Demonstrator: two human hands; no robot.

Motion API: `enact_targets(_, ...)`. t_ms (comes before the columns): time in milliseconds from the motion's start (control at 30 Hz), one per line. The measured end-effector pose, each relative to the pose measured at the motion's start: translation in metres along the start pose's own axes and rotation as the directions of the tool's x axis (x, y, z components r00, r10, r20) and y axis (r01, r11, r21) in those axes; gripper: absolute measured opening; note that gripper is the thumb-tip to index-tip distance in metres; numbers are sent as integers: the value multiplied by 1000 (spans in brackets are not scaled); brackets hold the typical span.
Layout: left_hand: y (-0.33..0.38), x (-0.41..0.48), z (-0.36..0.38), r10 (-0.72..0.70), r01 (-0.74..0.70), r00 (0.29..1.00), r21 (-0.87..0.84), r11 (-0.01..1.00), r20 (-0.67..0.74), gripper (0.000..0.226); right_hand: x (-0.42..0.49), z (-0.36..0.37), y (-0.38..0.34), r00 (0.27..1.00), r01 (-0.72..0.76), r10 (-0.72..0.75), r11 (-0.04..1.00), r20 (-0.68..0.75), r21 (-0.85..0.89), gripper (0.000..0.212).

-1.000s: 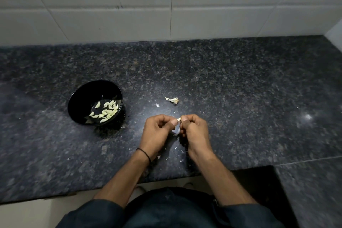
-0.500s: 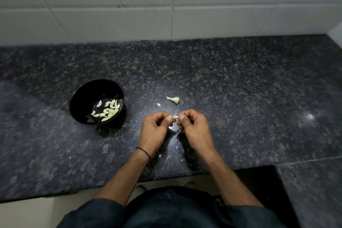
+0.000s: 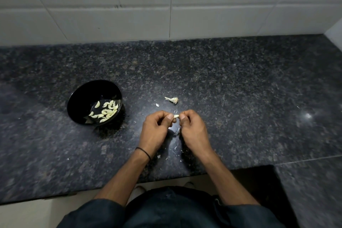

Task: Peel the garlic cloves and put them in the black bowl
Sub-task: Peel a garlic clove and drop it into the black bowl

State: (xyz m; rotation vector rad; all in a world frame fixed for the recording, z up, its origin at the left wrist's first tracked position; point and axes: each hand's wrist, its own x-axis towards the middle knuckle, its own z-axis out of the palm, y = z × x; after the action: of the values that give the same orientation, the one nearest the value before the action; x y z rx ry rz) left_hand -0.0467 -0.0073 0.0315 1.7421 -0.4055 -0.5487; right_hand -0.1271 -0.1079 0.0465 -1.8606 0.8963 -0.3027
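Observation:
A small pale garlic clove [image 3: 176,116] is pinched between the thumb and fingers of my left hand [image 3: 157,129] and my right hand [image 3: 192,127], just above the dark granite counter [image 3: 240,89]. Both hands have curled fingers and meet at the clove. The black bowl [image 3: 77,102] stands to the left of my hands and holds several peeled cloves [image 3: 106,110]. A bare garlic stem with root [image 3: 172,99] lies on the counter just beyond my hands.
Small flakes of garlic skin [image 3: 174,147] lie scattered on the counter between and under my wrists. A white tiled wall [image 3: 166,5] rises behind the counter. The counter's front edge [image 3: 74,193] runs close to my body.
My hands stay together on the clove, with only slight finger movement on it. The view has shifted a little.

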Motion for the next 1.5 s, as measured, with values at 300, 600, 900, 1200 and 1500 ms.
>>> enact_targets(300,-9,7,0,11,-8,998,62,998,-56,22,-1,-1,2,998,-44,34,977,51,208,11)
enact_targets(600,-9,8,2,-2,1,999,-14,1000,-46,19,0,-4,-2,994,-106,94,943,54,315,9)
enact_targets(900,-6,7,2,9,-11,999,-32,999,-47,19,2,-3,2,998,-58,51,968,34,243,11)
enact_targets(1200,0,2,7,-167,170,985,-263,950,35,26,2,-2,-3,985,-171,135,858,109,484,15)
enact_targets(1500,0,1,7,-250,263,964,-417,870,86,21,1,-2,-5,955,-297,208,725,213,621,12)
